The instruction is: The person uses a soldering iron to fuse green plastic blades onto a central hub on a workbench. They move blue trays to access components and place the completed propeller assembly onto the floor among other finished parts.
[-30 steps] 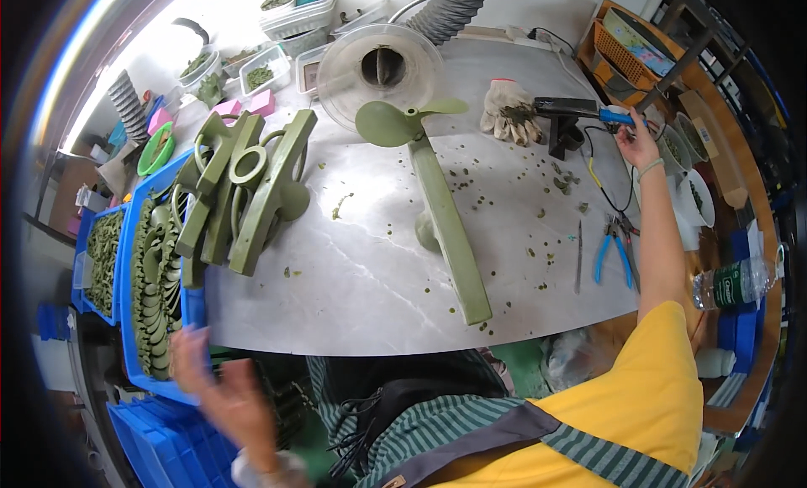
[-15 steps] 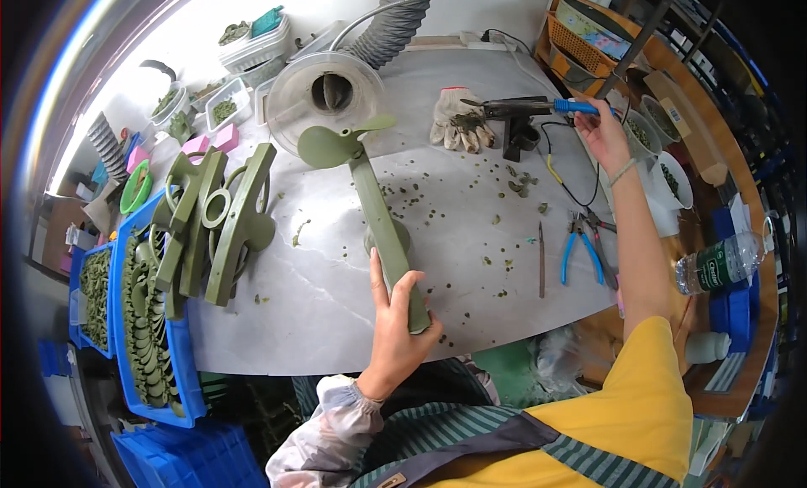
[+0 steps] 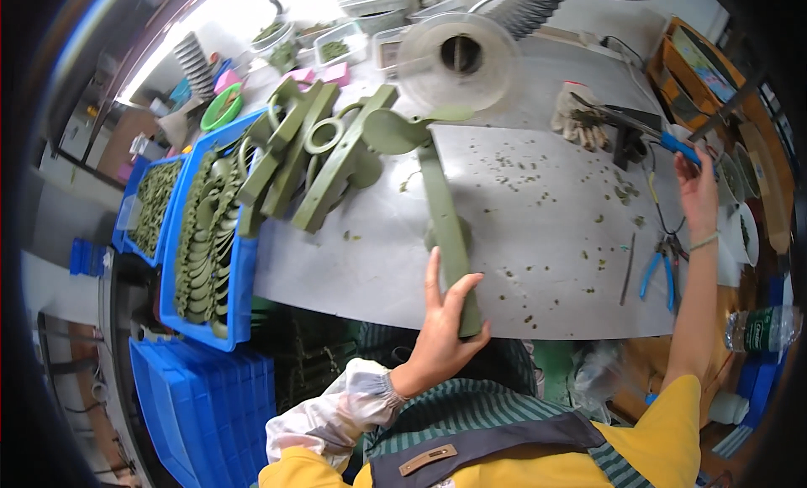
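My left hand (image 3: 439, 341) is closed around the lower end of a long dark-green bar (image 3: 447, 223) that looks like wax. The bar has propeller-like blades (image 3: 397, 133) at its far end and a round piece partly hidden beneath it. At the right, the fingers of my right hand (image 3: 698, 198) close on the blue handle of a soldering iron (image 3: 679, 148). Its dark front part lies over a black stand (image 3: 628, 143), beside a soiled work glove (image 3: 578, 122). More green bars with rings and blades (image 3: 336, 164) lie to the left of the held bar.
Blue trays (image 3: 241, 307) of green parts line the left edge, above stacked blue crates (image 3: 210, 404). A clear round hood (image 3: 496, 63) with a grey hose stands at the back. Blue-handled pliers (image 3: 658, 274), a thin tool (image 3: 628, 269) and scattered green crumbs lie at the right.
The whole view has shifted, so the table and its things sit farther right in the picture. Both hands keep their holds on the bar and the soldering iron.
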Demonstrator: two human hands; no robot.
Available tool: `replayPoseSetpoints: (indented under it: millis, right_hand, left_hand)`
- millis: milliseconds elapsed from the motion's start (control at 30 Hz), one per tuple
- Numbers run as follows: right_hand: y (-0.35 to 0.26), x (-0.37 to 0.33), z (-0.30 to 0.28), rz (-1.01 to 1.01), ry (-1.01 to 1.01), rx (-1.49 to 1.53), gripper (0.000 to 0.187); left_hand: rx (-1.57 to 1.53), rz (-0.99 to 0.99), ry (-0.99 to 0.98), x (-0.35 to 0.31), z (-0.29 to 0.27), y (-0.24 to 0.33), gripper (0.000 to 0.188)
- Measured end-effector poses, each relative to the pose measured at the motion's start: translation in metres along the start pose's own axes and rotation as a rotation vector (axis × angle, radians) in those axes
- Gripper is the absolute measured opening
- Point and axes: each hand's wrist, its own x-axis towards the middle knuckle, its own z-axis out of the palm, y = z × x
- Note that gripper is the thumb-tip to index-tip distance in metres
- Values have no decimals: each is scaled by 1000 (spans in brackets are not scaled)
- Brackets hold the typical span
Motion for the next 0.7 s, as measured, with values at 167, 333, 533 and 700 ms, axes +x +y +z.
replayPoseSetpoints:
  millis: [167, 333, 533, 700]
  right_hand:
    - [4, -8, 12, -31, 39, -11, 26]
    - [7, -4, -4, -50, 96, 11, 26]
    - [23, -9, 5, -44, 94, 31, 30]
    - [20, -13, 7, -46, 83, 10, 31]
  left_hand:
    - [5, 55, -86, -10, -54, 7, 111]
    - [498, 81, 543, -20, -202, -42, 40]
    - [907, -312, 656, -86, -370, -169, 45]
    - [918, -277, 482, -23, -422, -248, 51]
